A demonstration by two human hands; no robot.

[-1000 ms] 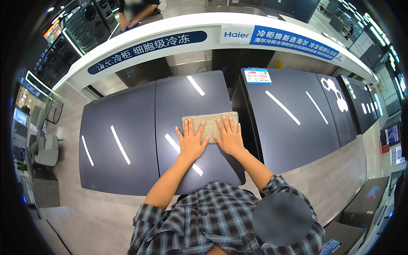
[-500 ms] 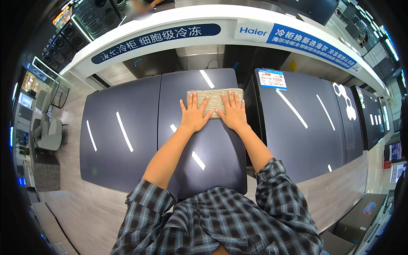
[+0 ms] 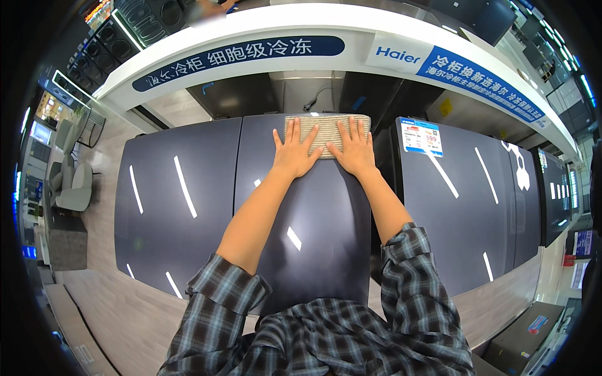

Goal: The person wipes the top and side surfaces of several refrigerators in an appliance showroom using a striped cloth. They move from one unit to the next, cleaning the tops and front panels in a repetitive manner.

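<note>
Two hands flat on a beige ribbed cloth [image 3: 326,128], fingers spread, nothing gripped. Left hand [image 3: 296,150] on its left half, right hand [image 3: 353,148] on its right half. Cloth lies at the far edge of a dark glossy freezer lid [image 3: 313,232]. Matching lids flank it: left lid [image 3: 179,200], right lid [image 3: 464,207] with a price tag [image 3: 421,136] at its far left corner.

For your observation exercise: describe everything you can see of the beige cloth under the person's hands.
The cloth is a beige, rectangular pad with fine darker ribbing, so it looks like woven or knitted fabric. It lies flat, its long side running left to right, at the far edge of the dark glossy lid of the middle chest freezer. The left hand and the right hand press on its near part with spread fingers and cover much of it; only its far strip and corners show. It looks dry and unstained, as far as can be told.
</note>
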